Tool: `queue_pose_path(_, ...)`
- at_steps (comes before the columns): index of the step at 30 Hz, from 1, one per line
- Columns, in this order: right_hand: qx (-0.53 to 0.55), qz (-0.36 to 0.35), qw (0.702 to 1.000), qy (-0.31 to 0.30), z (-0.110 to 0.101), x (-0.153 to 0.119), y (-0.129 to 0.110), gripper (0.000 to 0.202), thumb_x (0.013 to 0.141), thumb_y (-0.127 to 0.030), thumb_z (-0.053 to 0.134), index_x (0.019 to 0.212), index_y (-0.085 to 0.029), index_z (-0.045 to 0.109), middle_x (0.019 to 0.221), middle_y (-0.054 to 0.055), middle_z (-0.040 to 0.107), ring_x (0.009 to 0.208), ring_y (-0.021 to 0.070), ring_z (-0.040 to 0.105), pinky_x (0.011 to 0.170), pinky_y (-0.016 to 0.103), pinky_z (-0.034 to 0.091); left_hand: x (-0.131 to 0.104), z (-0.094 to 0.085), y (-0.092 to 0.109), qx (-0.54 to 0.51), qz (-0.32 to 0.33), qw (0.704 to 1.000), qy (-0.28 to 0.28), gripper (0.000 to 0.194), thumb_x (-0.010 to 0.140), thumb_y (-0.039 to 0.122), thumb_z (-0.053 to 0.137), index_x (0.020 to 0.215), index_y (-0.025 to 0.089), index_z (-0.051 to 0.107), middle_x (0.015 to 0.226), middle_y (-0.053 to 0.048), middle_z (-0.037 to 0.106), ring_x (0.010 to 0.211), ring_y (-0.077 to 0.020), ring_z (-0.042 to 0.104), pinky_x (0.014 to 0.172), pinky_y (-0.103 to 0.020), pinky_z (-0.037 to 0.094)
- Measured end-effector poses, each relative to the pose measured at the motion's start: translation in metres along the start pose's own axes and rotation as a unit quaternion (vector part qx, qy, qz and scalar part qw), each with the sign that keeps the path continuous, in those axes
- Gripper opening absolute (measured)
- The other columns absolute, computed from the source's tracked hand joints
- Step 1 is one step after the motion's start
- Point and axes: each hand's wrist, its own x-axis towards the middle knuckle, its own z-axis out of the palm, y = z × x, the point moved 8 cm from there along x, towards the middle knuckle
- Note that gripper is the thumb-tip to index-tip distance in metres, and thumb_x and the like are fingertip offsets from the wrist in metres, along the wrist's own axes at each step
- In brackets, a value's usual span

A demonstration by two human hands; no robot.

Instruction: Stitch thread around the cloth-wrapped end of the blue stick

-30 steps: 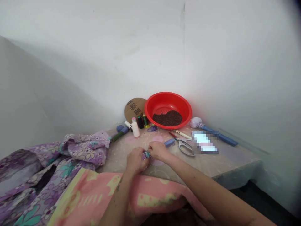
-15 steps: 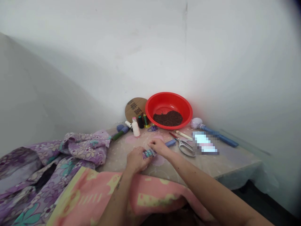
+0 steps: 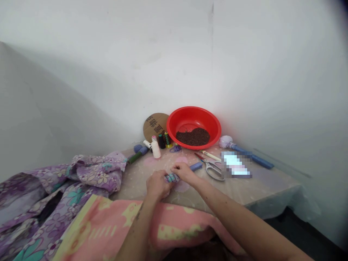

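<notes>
My left hand (image 3: pixel 158 185) is closed round a small bundle of purple and teal floral cloth (image 3: pixel 172 177), low over the table. Just right of it, my right hand (image 3: pixel 182 170) is closed in a pinch above the bundle's right end; whatever lies between its fingertips is too small to make out. Past the right hand a blue-purple stick (image 3: pixel 196 166) juts out, and my hand hides whether it joins the bundle. Scissors (image 3: pixel 214 171) with pale grey handles lie to the right of the stick.
Thread spools (image 3: pixel 156 149) stand near a brown cardboard disc (image 3: pixel 153 125). A red basin (image 3: pixel 199 115) holds dark brown grains. Rightward are a blurred phone (image 3: pixel 236 165) and a blue-handled, round-headed mallet (image 3: pixel 251 156). Floral fabric (image 3: pixel 100 174) covers the left; a pink-yellow cloth (image 3: pixel 130 221) lies in front.
The whole view has shifted slightly. Both hands keep nearly the same place at the bundle, the right fingers still pinched.
</notes>
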Motion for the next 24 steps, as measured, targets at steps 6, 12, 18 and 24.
queue_pose_path(6, 0.013, -0.014, 0.999, 0.029, -0.003, -0.002, 0.002, 0.012, 0.065, -0.016, 0.048, 0.055, -0.014, 0.054, 0.051, -0.004, 0.048, 0.054, 0.0089, 0.043, 0.052, 0.019, 0.032, -0.001, 0.0, 0.001, -0.002, -0.015, 1.0, -0.01, 0.038, 0.063, 0.051, 0.051, 0.089, 0.026, 0.059, 0.089, -0.005, 0.061, 0.083, -0.02, 0.056, 0.063, -0.026, 0.037)
queue_pose_path(12, 0.047, -0.03, 0.996, 0.072, -0.017, 0.005, -0.005, 0.016, 0.069, -0.02, 0.046, 0.055, -0.015, 0.052, 0.053, -0.002, 0.053, 0.053, 0.009, 0.047, 0.053, 0.019, 0.036, 0.002, 0.004, -0.003, -0.011, -0.009, 1.0, -0.004, 0.038, 0.061, 0.053, 0.051, 0.088, 0.027, 0.059, 0.088, -0.004, 0.061, 0.08, -0.0204, 0.056, 0.062, -0.027, 0.037)
queue_pose_path(18, 0.143, 0.026, 0.987, 0.068, -0.024, 0.011, -0.011, 0.012, 0.071, -0.026, 0.044, 0.065, -0.017, 0.047, 0.055, -0.003, 0.055, 0.035, 0.0052, 0.039, 0.036, 0.018, 0.033, 0.003, 0.005, -0.004, -0.015, -0.009, 1.0, -0.003, 0.042, 0.06, 0.055, 0.05, 0.09, 0.027, 0.059, 0.089, -0.005, 0.061, 0.08, -0.0204, 0.055, 0.063, -0.027, 0.037)
queue_pose_path(24, 0.275, 0.082, 0.957, 0.05, -0.024, 0.006, -0.014, 0.013, 0.074, -0.033, 0.042, 0.075, -0.02, 0.039, 0.058, -0.003, 0.058, 0.033, 0.0066, 0.046, 0.033, 0.017, 0.036, 0.004, 0.007, -0.005, -0.007, -0.012, 1.0, -0.006, 0.043, 0.059, 0.057, 0.049, 0.089, 0.028, 0.059, 0.088, -0.004, 0.06, 0.079, -0.0206, 0.055, 0.062, -0.027, 0.037)
